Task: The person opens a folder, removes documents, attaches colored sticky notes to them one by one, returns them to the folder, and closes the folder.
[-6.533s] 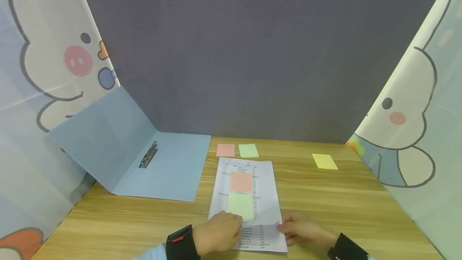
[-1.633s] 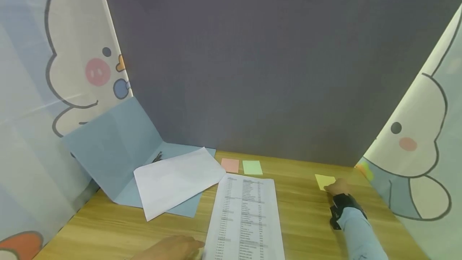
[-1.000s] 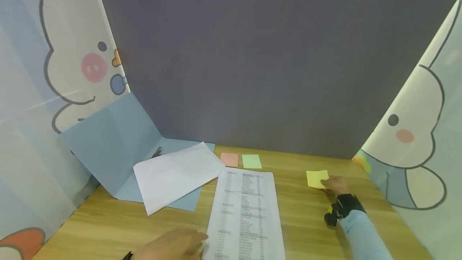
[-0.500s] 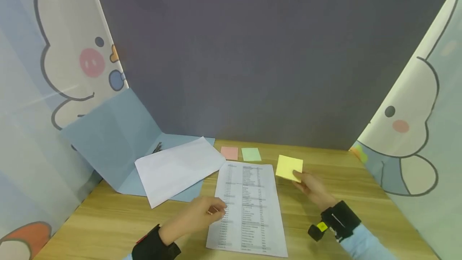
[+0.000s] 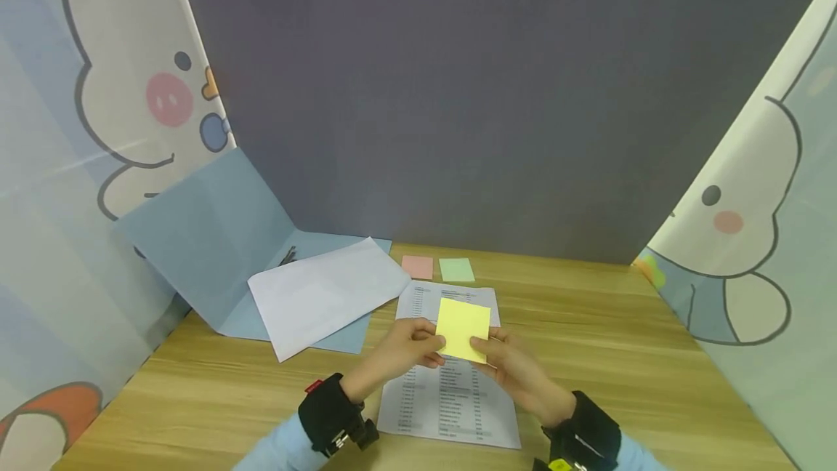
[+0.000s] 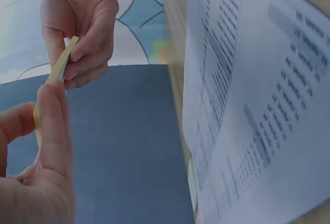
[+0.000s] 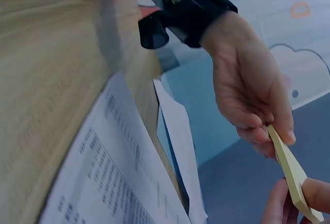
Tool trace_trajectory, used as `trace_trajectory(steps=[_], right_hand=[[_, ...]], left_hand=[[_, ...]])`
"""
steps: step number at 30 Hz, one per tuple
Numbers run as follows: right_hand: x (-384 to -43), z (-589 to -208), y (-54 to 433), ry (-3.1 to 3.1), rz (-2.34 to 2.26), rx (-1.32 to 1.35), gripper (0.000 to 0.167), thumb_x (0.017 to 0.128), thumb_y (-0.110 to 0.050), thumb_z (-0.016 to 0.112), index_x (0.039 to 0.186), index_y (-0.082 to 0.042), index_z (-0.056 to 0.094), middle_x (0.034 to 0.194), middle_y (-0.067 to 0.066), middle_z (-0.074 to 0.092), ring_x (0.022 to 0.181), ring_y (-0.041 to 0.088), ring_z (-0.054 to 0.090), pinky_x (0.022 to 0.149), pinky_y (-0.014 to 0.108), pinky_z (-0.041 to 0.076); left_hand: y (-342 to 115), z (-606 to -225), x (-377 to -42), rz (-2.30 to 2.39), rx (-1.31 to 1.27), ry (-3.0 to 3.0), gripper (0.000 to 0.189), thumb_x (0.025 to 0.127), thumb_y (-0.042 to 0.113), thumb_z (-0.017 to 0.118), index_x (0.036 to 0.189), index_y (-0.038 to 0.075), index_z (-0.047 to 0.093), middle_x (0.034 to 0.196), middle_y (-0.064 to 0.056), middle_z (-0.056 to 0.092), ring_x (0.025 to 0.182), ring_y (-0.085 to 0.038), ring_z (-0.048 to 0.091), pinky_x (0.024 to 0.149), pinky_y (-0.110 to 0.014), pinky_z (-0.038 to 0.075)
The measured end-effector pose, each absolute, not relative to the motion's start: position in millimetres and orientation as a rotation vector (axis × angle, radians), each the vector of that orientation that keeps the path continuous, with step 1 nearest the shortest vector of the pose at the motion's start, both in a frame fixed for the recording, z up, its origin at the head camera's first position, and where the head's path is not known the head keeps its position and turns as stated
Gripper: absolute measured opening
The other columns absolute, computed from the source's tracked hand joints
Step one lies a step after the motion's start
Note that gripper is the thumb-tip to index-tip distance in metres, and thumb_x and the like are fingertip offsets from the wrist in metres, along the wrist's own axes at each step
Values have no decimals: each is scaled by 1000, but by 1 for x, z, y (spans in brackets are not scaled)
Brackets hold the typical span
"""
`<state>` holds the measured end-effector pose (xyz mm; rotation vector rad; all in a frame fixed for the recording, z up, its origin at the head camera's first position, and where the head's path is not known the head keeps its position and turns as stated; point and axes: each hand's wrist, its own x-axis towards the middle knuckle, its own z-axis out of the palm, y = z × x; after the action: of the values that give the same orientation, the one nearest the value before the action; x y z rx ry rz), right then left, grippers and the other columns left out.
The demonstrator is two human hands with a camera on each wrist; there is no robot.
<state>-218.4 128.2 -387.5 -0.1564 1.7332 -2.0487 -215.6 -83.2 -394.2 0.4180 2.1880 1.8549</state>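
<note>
A yellow sticky note pad is held up above the printed sheet in the head view. My left hand pinches its lower left edge between thumb and fingers. On the lower right, my right hand pinches it with the thumb on top. Seen edge-on in the left wrist view, the sticky note pad is thin, with both hands on it. The right wrist view also has the pad between the two hands. The pad and hands cover part of the sheet's printed columns.
An open blue folder with a metal clip stands at the left. Across it lies a blank-faced white paper. Pink and green sticky pads lie behind the printed sheet. A dark panel rises at the back.
My right hand has picked up the yellow pad from the right side of the table and brought it left over the sheet. My left hand has come up and taken hold of it too.
</note>
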Motion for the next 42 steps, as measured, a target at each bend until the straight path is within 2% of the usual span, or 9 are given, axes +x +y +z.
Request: trace_trajectory(steps=[3, 7, 14, 20, 26, 29, 33, 36, 42], right_hand=[[-216, -389, 122, 1741, -2039, -152, 49, 90, -12, 56, 125, 11, 30, 102, 1, 59, 94, 9, 60, 83, 23, 49], [-222, -389, 123, 1845, -1976, -192, 52, 90, -17, 56, 128, 10, 31, 104, 0, 58, 94, 11, 58, 85, 27, 49], [-227, -388, 138, 2020, -1785, -317, 51, 90, -24, 58, 124, 11, 46, 114, 7, 56, 96, 14, 56, 85, 32, 49], [-213, -395, 134, 2007, -1710, -351, 46, 85, -22, 64, 114, 11, 51, 97, 3, 62, 87, 14, 61, 80, 32, 52], [-202, -396, 121, 2003, -1803, -278, 42, 84, -19, 66, 112, 9, 53, 87, -2, 61, 82, 12, 59, 78, 30, 53], [-197, -394, 116, 1990, -1853, -243, 42, 84, -19, 66, 112, 9, 53, 86, -3, 61, 81, 11, 58, 78, 28, 52], [-192, -391, 110, 1968, -1884, -224, 44, 85, -20, 65, 115, 9, 52, 89, -3, 61, 81, 10, 57, 79, 29, 52], [-190, -390, 104, 1930, -1897, -221, 47, 86, -21, 64, 119, 9, 49, 92, -2, 61, 85, 10, 57, 82, 30, 51], [-189, -390, 97, 1875, -1939, -192, 45, 87, -19, 62, 119, 9, 49, 95, -2, 61, 87, 9, 58, 82, 27, 51]], left_hand=[[-86, -395, -214, 1923, 372, 2163, 24, 88, 15, 59, 100, -6, 57, 83, -15, 66, 72, -23, 67, 68, -34, 56], [-93, -396, -214, 1875, 371, 2211, 24, 88, 15, 59, 103, -4, 59, 83, -10, 66, 70, -19, 66, 68, -33, 55], [-105, -397, -216, 1700, 425, 2351, 29, 86, 18, 61, 106, -3, 62, 81, -7, 64, 69, -24, 65, 66, -41, 55], [-112, -399, -219, 1755, 406, 2382, 29, 88, 24, 60, 105, 1, 64, 87, -7, 65, 68, -14, 61, 67, -32, 53], [-112, -405, -219, 1958, 328, 2275, 31, 90, 24, 57, 104, -3, 63, 88, -8, 64, 69, -14, 60, 66, -29, 52], [-108, -404, -217, 2104, 290, 2107, 35, 93, 29, 53, 107, -2, 60, 95, -6, 62, 76, -12, 61, 72, -27, 51], [-100, -399, -213, 2334, 378, 1533, 49, 98, 45, 31, 116, 7, 55, 110, -2, 57, 93, -12, 58, 79, -26, 48], [-97, -398, -209, 2370, 450, 1051, 61, 96, 54, 16, 125, 13, 50, 123, -2, 54, 106, -16, 56, 85, -30, 47], [-94, -403, -207, 2329, 530, 678, 69, 92, 63, 14, 134, 13, 38, 135, -8, 46, 122, -19, 47, 98, -36, 41]])
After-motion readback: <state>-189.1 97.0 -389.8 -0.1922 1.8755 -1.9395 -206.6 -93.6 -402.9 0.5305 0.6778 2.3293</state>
